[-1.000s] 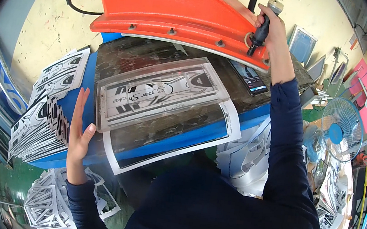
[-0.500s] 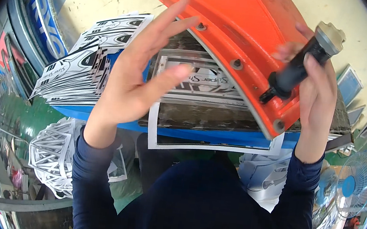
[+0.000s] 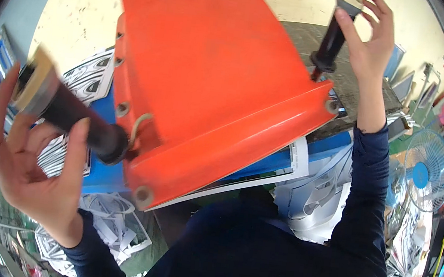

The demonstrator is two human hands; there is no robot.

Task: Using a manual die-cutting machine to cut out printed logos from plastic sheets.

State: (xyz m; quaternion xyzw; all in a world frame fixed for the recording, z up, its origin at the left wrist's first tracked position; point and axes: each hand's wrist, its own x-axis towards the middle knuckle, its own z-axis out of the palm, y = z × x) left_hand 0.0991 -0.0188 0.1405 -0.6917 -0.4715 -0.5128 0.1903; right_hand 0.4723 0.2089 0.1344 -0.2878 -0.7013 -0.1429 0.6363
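A large orange panel (image 3: 214, 66) with a raised flange and bolt holes along its edges lies tilted over the work surface. Two black handles with pale end caps stick up from its sides. My left hand (image 3: 30, 185) curves loosely round the left handle (image 3: 78, 122), thumb on one side and fingers on the other; that handle is blurred. At the far right, the thumb and fingers of my right hand (image 3: 374, 52) grip the upper part of the right handle (image 3: 331, 44). The panel hides most of what lies beneath it.
Under the panel are a dark board (image 3: 361, 94) and a blue surface (image 3: 105, 174). Printed black-and-white sheets (image 3: 92, 77) lie at left. Scrap paper cut-outs (image 3: 307, 203) hang or lie below the edge. A blue fan (image 3: 424, 167) stands at right.
The orange panel has turned and come across to the left, covering the printed sheet. My left hand has dropped left to its other handle. My right hand has moved farther away.
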